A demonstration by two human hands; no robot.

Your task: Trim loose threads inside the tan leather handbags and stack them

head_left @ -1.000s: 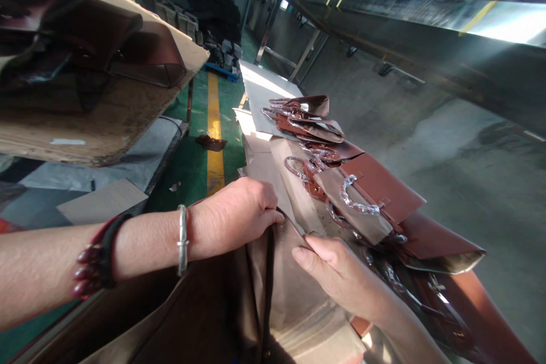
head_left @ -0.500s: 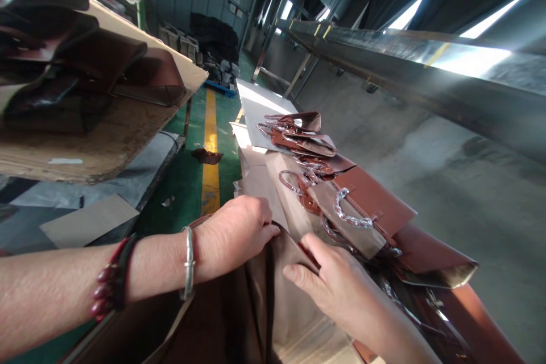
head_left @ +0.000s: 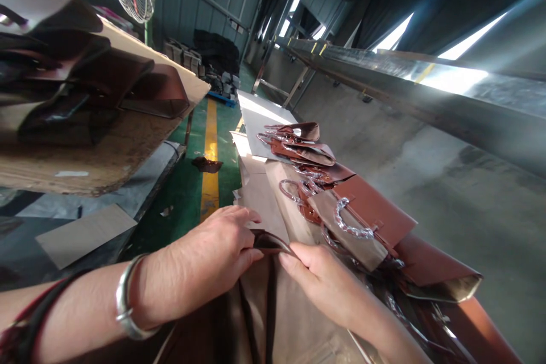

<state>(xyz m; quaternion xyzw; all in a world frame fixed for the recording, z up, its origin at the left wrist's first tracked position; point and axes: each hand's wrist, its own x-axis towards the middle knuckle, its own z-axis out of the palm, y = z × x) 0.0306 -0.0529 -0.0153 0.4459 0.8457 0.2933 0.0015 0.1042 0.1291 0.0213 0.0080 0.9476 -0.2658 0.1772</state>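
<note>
A brown handbag with a tan lining is directly in front of me, its lower part running out of view. My left hand pinches the bag's edge, thumb below and fingers curled over it. Close by on the right, my right hand grips the same edge between thumb and fingers. Between the two hands the dark rim bows up slightly and a narrow gap shows beneath it. My fingertips partly hide the edge.
Several reddish-brown handbags with plastic-wrapped handles lie along the right of the table. Darker bags rest on a board at left. A green floor with a yellow stripe runs between. A metal beam crosses the right side.
My left hand has shifted left and slightly down along the bag's edge. My right hand has moved a little left. The rim between them now bows open. The view has tilted slightly.
</note>
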